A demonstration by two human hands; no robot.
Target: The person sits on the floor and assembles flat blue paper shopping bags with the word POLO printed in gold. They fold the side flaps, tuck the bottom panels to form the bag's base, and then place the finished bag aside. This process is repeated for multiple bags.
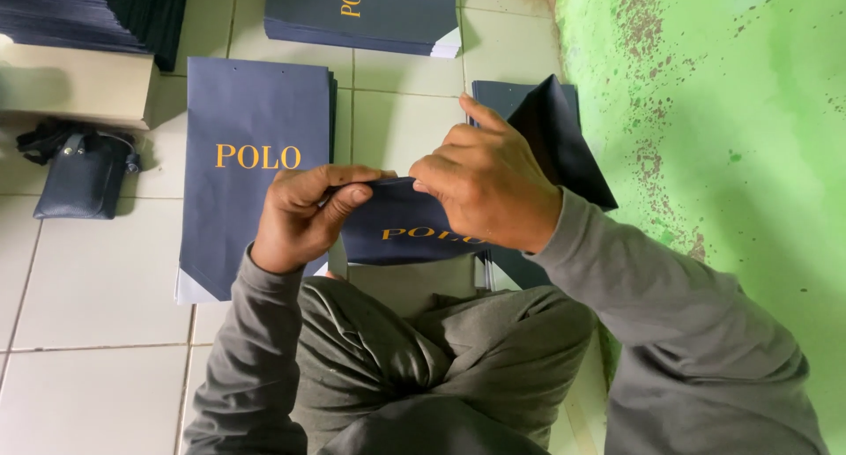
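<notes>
Left hand: my left hand (304, 217) was curled almost shut, thumb pressed against the bent fingers, pinching the upper left edge of the navy paper bag (401, 230).
Right hand: my right hand (489, 186) was folded over the bag's upper right edge, fingertips bearing down on the fold and index finger raised a little; it was closed on the paper, not spread.
Bag's place: the navy paper bag hung between my two hands, just above my knees, its gold lettering facing up below my right palm.
Raised flap: a dark pointed flap (560, 142) stood up beyond my right hand; I judged it part of the same bag, though the join was hidden behind my knuckles.
Handling: I judged the bag light and thin, stiff enough to keep a crease yet easy to dent or tear at a fold.
Surface: the paper looked smooth and matt, likely a little slippery under dry fingers.
Where to hold: the folded top edge, pinched near both corners as I had it, seemed the safest grip.
Left of my left hand: a flat bag stack (251, 169) lay on the tiled floor (88, 279).
Farther left: a small dark pouch (84, 173) rested near a pale box (75, 85).
Right of my right hand: the green wall (731, 120) stood close by.
</notes>
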